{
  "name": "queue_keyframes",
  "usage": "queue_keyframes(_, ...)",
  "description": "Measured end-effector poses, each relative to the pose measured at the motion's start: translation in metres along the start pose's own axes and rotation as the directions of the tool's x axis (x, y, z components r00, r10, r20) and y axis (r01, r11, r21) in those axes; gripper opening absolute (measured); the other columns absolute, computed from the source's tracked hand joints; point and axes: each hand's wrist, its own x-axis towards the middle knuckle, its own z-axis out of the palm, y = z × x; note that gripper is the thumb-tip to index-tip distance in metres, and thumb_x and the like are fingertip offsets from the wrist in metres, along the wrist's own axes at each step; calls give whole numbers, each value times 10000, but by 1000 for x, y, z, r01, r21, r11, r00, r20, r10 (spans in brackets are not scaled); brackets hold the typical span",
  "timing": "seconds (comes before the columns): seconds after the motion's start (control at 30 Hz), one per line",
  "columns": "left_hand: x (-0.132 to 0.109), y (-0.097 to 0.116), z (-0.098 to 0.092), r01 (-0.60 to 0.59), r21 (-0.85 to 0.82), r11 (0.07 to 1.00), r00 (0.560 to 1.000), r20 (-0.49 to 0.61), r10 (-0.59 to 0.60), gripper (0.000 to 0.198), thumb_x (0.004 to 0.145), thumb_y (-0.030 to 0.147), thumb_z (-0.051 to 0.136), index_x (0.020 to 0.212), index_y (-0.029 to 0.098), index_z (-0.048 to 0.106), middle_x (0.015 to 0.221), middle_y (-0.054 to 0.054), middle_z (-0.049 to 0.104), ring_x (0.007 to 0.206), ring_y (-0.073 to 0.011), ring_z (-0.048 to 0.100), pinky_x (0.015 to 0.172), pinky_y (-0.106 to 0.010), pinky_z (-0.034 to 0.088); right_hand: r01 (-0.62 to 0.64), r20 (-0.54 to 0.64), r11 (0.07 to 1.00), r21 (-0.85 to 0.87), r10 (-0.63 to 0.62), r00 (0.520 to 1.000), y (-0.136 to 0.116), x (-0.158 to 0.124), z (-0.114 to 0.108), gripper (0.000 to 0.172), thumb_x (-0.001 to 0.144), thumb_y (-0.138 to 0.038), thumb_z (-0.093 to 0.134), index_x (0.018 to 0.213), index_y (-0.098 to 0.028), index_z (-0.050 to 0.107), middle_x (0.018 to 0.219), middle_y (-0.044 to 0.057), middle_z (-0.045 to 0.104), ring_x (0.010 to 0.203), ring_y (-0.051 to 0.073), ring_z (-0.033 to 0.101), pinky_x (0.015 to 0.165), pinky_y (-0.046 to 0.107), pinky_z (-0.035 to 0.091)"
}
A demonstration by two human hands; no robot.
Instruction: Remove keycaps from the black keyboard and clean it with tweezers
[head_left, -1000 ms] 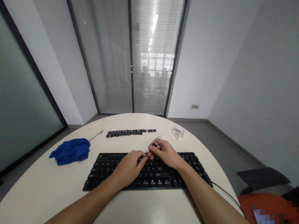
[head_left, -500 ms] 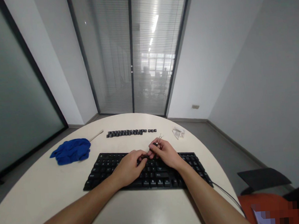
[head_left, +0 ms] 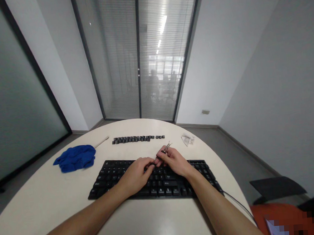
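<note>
A black keyboard (head_left: 167, 184) lies across the table in front of me, with both hands over its upper middle. My right hand (head_left: 174, 160) is closed round a keycap puller (head_left: 167, 146); its thin wire prongs point up and away from me. My left hand (head_left: 138, 174) is closed in a pinch close to the right fingertips. Something small and dark shows at the left fingertips, too small to make out against the keys. Beyond the keyboard, several loose black keycaps (head_left: 131, 139) stand in rows.
A crumpled blue cloth (head_left: 75, 158) lies left of the keyboard, beside a pale-handled brush (head_left: 101, 141). Small clear plastic packets (head_left: 187, 139) rest at the right. The keyboard's cable (head_left: 239, 203) runs off the table's right edge, near an orange chair (head_left: 271, 211).
The keycap puller has tilted slightly in my right hand, and its prongs show a little differently. The left hand stays nearly still in its pinch.
</note>
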Motion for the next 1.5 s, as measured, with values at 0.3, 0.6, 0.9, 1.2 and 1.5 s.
queue_keyframes(0.3, 1, -1, -1, -7, -29, 1000, 1000, -4, 7, 192, 947, 256, 482, 1029, 219, 651, 1002, -42, 689, 942, -207, 614, 901, -378, 476, 21, -3, 1000, 6, -20, 1000, 3, -1, 1, 347, 897, -524, 559, 863, -179, 549, 735, 22, 703, 699, 151, 665, 607, 252, 462)
queue_keyframes(0.6, 4, -10, 1, 67, -83, 994, 993, -93, -75, 192, 915, 243, 516, 1050, 202, 646, 964, -38, 684, 869, -189, 631, 839, -336, 497, -2, -99, 1000, -1, 2, 995, 9, 1, -1, 369, 910, -557, 507, 847, -194, 516, 619, -22, 638, 554, 119, 591, 516, 226, 413)
queue_keyframes(0.9, 2, -7, -1, 25, -95, 995, 999, 27, -22, 175, 833, 172, 605, 981, 230, 677, 1032, -28, 697, 1001, -206, 618, 942, -358, 452, 8, -231, 999, -33, -16, 973, 12, 4, -4, 374, 905, -559, 503, 847, -191, 537, 557, -43, 581, 487, 107, 523, 500, 225, 394)
queue_keyframes(1.2, 3, -4, -2, 48, -98, 994, 998, 34, -45, 175, 840, 202, 627, 1004, 241, 677, 1016, -8, 704, 966, -195, 628, 909, -338, 467, 10, -226, 999, -44, -19, 974, 12, 2, -2, 368, 906, -553, 499, 849, -191, 537, 553, -47, 569, 473, 104, 506, 501, 222, 393)
queue_keyframes(1.5, 1, -5, -1, -7, -30, 1000, 999, 37, 8, 205, 849, 167, 586, 1019, 243, 672, 1040, -11, 700, 997, -195, 627, 938, -335, 461, -32, -302, 986, -161, -19, 953, 7, 2, -5, 340, 913, -526, 486, 824, -200, 528, 548, -40, 574, 480, 128, 536, 521, 237, 421)
